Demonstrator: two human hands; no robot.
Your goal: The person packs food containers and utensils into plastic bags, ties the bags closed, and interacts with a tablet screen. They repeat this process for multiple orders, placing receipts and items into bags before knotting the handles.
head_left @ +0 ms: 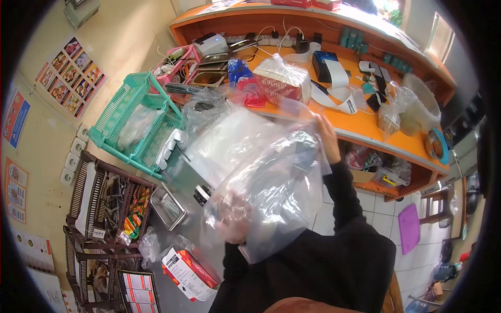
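Observation:
A large clear plastic bag (284, 188) spreads in front of me, wrinkled and shiny. My right hand (327, 136) grips its upper right edge, fingers bent at the rim. Lower left, my left hand (235, 214) shows blurred through the plastic; whether it is inside the bag or behind it, and how its fingers lie, I cannot make out. Beyond the bag lies a stack of whitish plastic sheets or bags (229, 138) on the grey metal table (177, 235). Next to my left hand is a black, ring-shaped object (202, 194), partly covered.
Left stand a green plastic rack (112, 125), brown baskets (94, 198) with sachets and a metal tray (168, 207). A red and white box (190, 275) lies near my left sleeve. An orange counter (339, 125) behind holds a tissue box (282, 81) and a receipt printer (329, 67).

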